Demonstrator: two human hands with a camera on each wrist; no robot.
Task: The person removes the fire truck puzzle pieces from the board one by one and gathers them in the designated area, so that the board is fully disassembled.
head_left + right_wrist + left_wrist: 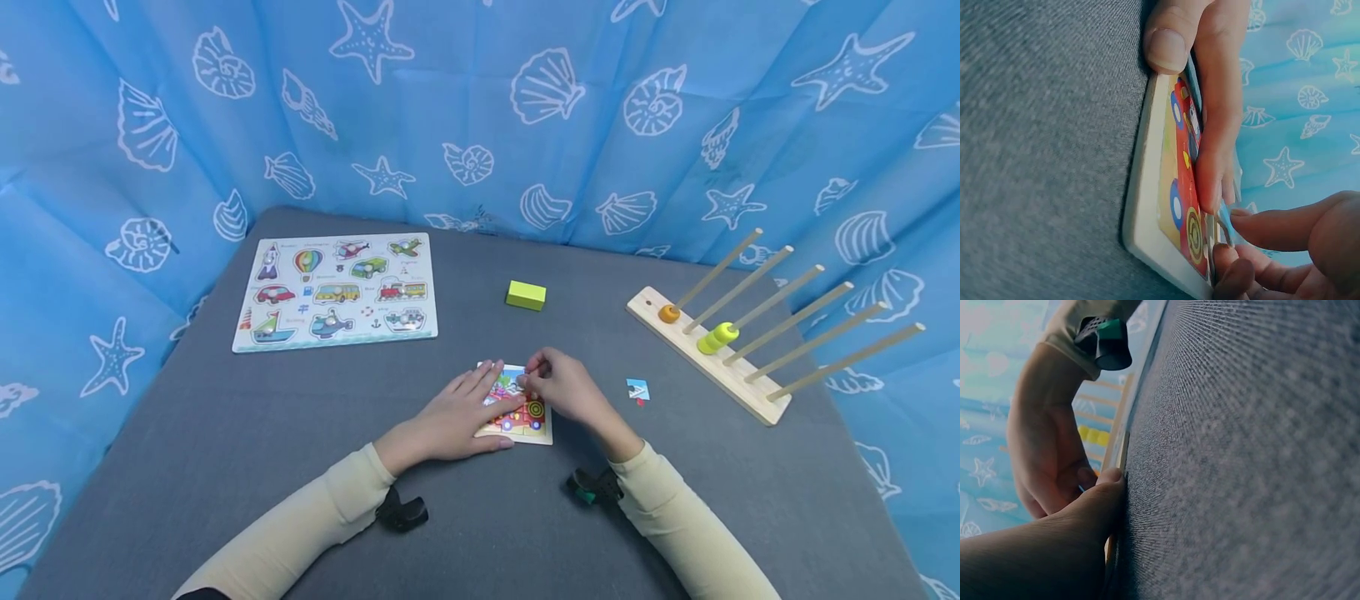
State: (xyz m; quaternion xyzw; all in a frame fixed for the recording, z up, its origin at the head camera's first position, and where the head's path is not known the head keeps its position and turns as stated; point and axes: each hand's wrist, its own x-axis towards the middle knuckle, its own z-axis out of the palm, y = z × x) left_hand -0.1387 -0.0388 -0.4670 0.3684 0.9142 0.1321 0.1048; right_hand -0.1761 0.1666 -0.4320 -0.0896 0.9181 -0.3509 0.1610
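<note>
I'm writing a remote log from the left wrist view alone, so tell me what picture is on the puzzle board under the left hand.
Observer: The puzzle board shows a red vehicle with blue-and-white wheels.
Operator: Report any loose piece lying off it.
Observer: One blue-and-white piece lies on the table, to the right of the right hand.
Operator: Now name the nearest thing beyond the puzzle board.
Observer: A yellow-green block, lying farther from the person than the puzzle board.
</note>
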